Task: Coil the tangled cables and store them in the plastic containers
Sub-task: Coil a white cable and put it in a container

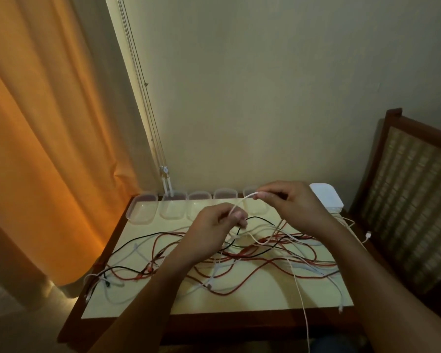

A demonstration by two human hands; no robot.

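Observation:
A tangle of red, black and white cables [239,253] sprawls over the pale yellow tabletop [265,296]. Both hands are raised above it, pinching one white cable [241,201]. My left hand [219,222] grips its lower part; my right hand [288,200] holds it higher, to the right, between fingertips. The white cable trails down over the front edge of the table. Several clear plastic containers [143,208] stand in a row along the back edge, partly hidden behind my hands.
A stack of white lids [325,197] sits at the back right corner. A wooden chair with a woven back [407,189] stands on the right. An orange curtain [49,149] hangs at the left, with blind cords [167,179] near the containers.

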